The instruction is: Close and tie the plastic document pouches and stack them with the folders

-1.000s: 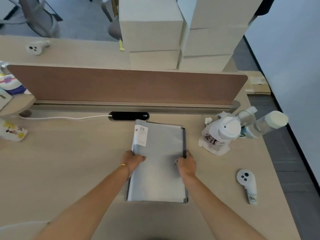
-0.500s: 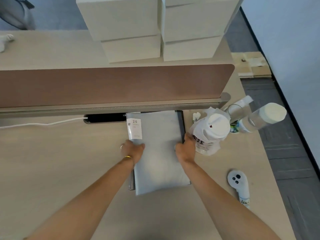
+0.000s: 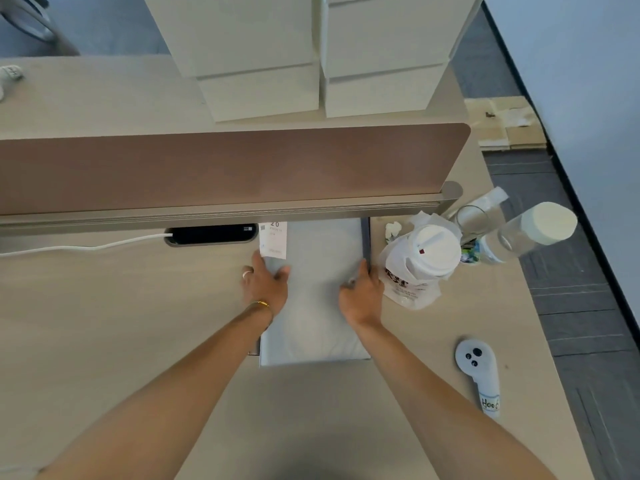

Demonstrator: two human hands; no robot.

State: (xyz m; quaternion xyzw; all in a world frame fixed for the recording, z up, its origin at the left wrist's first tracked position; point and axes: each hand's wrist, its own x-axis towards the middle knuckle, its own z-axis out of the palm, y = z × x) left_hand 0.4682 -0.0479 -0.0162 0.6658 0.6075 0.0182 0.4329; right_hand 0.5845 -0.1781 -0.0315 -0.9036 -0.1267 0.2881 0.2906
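A grey stack of folders and pouches (image 3: 318, 271) lies flat on the desk, its far end against the rail under the brown divider. A white label marked "20" (image 3: 273, 239) sits at its far left corner, and a dark spine (image 3: 365, 240) runs along its right edge. My left hand (image 3: 265, 284) holds the stack's left edge, thumb on top. My right hand (image 3: 362, 294) holds the right edge beside the spine. Whether any pouch is tied cannot be seen.
A white plastic bag holding a lidded cup (image 3: 420, 263) stands close to my right hand. Behind it are a glass (image 3: 472, 220) and a clear bottle (image 3: 530, 233). A white controller (image 3: 479, 375) lies at the near right. A cable port (image 3: 211, 233) and white boxes (image 3: 301, 53) are beyond.
Both hands slid the stack away from me until its far end reached the divider rail, and the top grey cover now sits squarer on the pile.
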